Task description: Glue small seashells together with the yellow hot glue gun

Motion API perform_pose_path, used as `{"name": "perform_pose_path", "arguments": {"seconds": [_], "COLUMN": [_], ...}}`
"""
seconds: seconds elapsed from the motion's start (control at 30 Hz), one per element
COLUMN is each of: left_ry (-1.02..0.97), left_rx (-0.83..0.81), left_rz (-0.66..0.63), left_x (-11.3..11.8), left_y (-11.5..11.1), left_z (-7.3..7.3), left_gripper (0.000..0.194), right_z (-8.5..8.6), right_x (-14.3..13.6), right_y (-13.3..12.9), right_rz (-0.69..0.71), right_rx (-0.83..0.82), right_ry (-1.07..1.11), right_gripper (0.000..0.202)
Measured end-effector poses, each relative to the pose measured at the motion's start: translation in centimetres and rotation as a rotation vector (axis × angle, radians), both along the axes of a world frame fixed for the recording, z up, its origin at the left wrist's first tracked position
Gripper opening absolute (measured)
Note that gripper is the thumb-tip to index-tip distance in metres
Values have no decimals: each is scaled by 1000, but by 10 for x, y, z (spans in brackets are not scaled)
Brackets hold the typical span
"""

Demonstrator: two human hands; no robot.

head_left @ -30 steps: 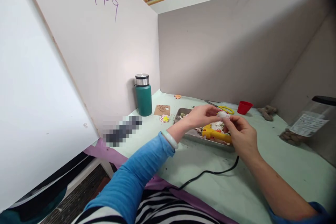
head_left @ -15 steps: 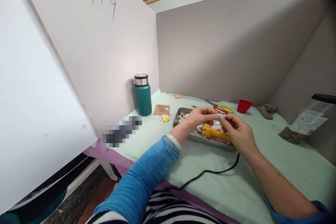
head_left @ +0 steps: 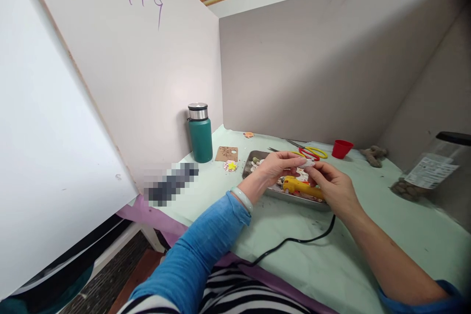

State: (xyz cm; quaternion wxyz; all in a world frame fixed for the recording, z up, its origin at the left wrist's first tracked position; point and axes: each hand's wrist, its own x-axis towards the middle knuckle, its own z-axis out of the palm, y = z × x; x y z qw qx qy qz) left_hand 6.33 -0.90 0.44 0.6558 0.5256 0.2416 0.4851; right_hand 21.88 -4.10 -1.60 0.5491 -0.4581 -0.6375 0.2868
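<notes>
Between the fingertips of both hands is a small whitish piece (head_left: 306, 162), too small to name. My left hand (head_left: 281, 164) pinches its left end, and my right hand (head_left: 328, 179) pinches the right end. Both hands are above a metal tray (head_left: 283, 197). Inside that tray lies a yellow glue gun (head_left: 300, 187), partly covered by my right hand, among shells and pebbles (head_left: 255, 163). A black cord (head_left: 290, 240) runs from near the tray to the table's front edge.
Behind the tray lie scissors with red and yellow handles (head_left: 312, 152) and a red cup (head_left: 342, 148). A green bottle (head_left: 201, 137), brown card (head_left: 227, 153) and flower-like piece (head_left: 230, 166) are at left. At right stands a clear jar (head_left: 429, 169). Partitions (head_left: 294, 73) enclose the table.
Both hands have shifted very slightly, and the whitish piece is turned a little between the fingertips. Everything else has stayed where it was.
</notes>
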Motion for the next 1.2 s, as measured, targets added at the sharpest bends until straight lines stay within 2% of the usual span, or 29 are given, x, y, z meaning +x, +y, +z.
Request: {"name": "perform_pose_path", "arguments": {"seconds": [0.37, 0.6, 0.83, 1.2], "left_ry": [25, 119, 186, 332], "left_rx": [7, 70, 242, 252], "left_rz": [-11, 78, 131, 149], "left_x": [-3, -6, -5, -6], "left_y": [2, 0, 1, 4], "left_z": [-1, 4, 4, 3], "left_gripper": [32, 41, 35, 35], "right_z": [0, -4, -3, -7], "right_x": [0, 2, 1, 4], "right_y": [-1, 1, 0, 3], "right_rz": [22, 1, -44, -89], "right_rx": [21, 50, 57, 180], "right_ry": [-18, -69, -93, -231], "right_gripper": [32, 31, 31, 29]}}
